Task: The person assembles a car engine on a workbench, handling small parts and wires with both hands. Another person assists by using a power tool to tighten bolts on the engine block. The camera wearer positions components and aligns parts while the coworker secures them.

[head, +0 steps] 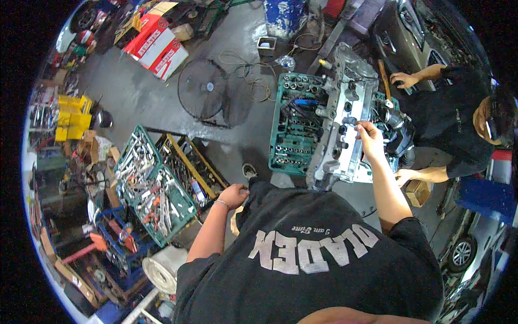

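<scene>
An engine [342, 117] with a row of dark ignition coils [342, 129] along its top lies ahead of me, to the right. The fingertips of my right hand [369, 135] close on the end of one coil near the middle of the row. My left hand [234, 196] hangs low beside my leg, fingers loosely bent, with nothing seen in it; part of its palm side is hidden. A green socket-set case [272, 150] stands open just left of the engine. Another open green case [184, 220], full of wrenches, lies further left, near my left hand.
Across the engine a co-worker [445, 117] in a black shirt has both hands near it. A wood-handled hammer [384, 81] lies beside the engine. A round fan [208, 87], a yellow-edged toolbox [190, 166], a white bucket [162, 269] and a cable [259, 91] stand or lie around.
</scene>
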`<state>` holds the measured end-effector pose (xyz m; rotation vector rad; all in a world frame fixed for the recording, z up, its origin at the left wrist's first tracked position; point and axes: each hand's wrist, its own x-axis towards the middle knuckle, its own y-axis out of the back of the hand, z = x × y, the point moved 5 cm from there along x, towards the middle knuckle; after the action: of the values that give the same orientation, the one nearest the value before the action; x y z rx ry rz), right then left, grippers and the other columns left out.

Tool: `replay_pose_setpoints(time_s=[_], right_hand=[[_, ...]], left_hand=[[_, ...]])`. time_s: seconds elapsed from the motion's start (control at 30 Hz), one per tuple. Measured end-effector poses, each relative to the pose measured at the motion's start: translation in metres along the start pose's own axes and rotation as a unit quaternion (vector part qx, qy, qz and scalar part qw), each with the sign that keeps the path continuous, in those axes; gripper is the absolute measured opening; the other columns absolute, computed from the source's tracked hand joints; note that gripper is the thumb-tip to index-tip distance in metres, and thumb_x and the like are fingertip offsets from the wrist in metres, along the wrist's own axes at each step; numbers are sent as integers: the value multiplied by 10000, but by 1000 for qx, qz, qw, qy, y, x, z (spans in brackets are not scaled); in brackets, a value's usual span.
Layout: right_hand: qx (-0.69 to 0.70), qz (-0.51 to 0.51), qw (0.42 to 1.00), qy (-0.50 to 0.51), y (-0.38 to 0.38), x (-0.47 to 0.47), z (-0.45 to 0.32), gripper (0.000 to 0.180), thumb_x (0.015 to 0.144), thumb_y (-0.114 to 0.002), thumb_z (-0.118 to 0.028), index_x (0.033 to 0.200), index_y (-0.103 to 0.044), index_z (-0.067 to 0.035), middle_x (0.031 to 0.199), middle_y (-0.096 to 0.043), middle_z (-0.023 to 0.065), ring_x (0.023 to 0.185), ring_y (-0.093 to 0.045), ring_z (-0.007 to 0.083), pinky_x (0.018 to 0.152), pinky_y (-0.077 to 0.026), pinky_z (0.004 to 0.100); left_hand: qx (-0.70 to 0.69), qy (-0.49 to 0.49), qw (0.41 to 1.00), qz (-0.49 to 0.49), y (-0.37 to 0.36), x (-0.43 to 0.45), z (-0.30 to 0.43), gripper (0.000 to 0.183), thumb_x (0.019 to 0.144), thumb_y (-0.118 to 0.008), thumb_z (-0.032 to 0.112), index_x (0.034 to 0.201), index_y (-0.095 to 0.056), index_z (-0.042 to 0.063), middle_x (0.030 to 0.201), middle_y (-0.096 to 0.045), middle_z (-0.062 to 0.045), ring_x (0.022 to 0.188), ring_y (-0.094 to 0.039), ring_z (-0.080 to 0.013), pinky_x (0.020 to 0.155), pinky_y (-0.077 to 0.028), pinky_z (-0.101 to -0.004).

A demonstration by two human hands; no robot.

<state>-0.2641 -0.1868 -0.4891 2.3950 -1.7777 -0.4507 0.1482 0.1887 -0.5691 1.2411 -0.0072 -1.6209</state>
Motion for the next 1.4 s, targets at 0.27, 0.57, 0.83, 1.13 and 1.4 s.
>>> replay_pose_setpoints(time_s=[0.27,0.57,0.83,1.13,1.4], right_hand=[[-235,227,942,72,-89,57,-68,551,864,-802,-298,1295,-651,10,1257,-685,223,1106,-692,351,963,-547,427],[-227,365,903,21,-121,84,-82,440,838,-779,-167,1253,-699,-44,1252,-633,190,1181,-616,392,1017,-512,451],[-135,416,899,8,-120,82,-84,301,875,-726,-71,1173,-727,-25,1203,-669,167,1143,-651,375,997,-521,417],[-324,407,854,-18,-132,87,-102,315,852,-696,-116,1162,-750,-94,1175,-690,88,1102,-643,305,970,-518,426],[-409,463,774,-138,-158,98,-117,389,811,-694,-122,1192,-762,-159,1147,-653,45,1078,-621,279,908,-547,415]], left_hand=[[43,-143,988,38,171,12,-23,548,965,-670,395,1367,-610,27,1363,-637,-227,1278,-596,-392,1088,-477,-447],[181,-184,961,-101,281,73,55,538,971,-684,355,1392,-590,33,1323,-669,-214,1245,-634,-369,1040,-508,-436],[185,-328,924,-70,325,136,160,456,966,-694,239,1349,-604,9,1301,-667,-206,1177,-670,-357,996,-535,-421],[267,-482,818,-168,359,241,298,406,975,-690,205,1325,-627,10,1264,-682,-199,1150,-685,-324,1001,-532,-405],[303,-699,607,-227,363,292,449,327,919,-711,195,1198,-673,28,1238,-687,-173,1159,-651,-373,1006,-519,-439]])
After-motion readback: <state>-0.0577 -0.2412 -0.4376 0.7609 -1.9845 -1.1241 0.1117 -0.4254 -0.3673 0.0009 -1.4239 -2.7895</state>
